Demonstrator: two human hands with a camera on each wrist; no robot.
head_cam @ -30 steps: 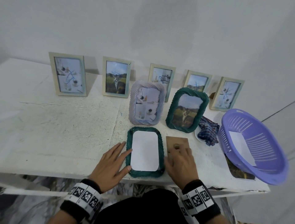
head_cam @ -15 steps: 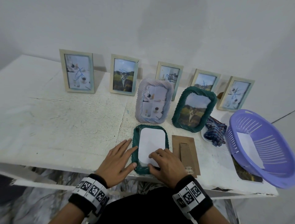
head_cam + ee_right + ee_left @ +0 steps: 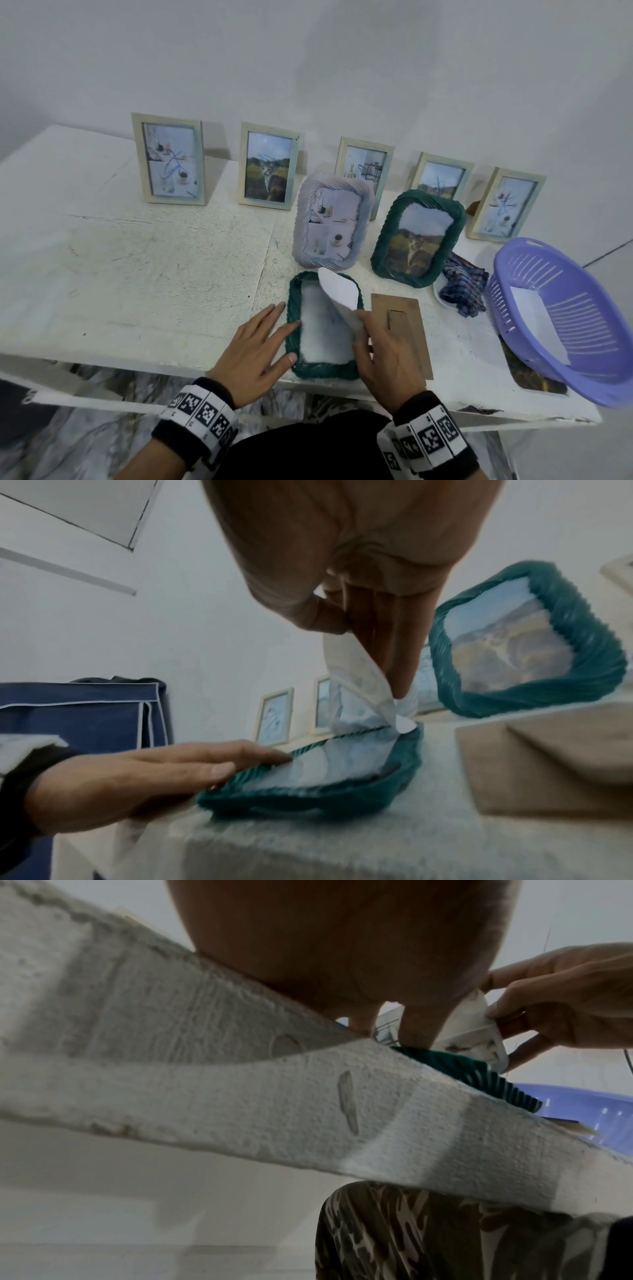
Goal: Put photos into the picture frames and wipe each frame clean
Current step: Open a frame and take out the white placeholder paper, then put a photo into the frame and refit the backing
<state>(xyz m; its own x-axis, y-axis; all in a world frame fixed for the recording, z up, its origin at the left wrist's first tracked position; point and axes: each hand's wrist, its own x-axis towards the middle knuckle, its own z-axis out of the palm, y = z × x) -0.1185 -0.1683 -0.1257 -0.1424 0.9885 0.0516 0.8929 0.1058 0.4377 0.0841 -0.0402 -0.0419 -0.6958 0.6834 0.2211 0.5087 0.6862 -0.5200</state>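
Low in the middle of the head view, the photo (image 3: 337,291) that lay flat in the green frame (image 3: 323,371) half a second ago is now lifted and bent, pinched in the right hand (image 3: 387,359). The left hand (image 3: 253,356), fingers spread flat, presses the frame's left edge against the bench (image 3: 137,274). The photo seems to be coming out, perhaps for reseating, so the backing (image 3: 404,329) beside it must wait.

Rough painted table (image 3: 137,274), ribbed green frame (image 3: 293,318), matt brown backing board (image 3: 407,308).
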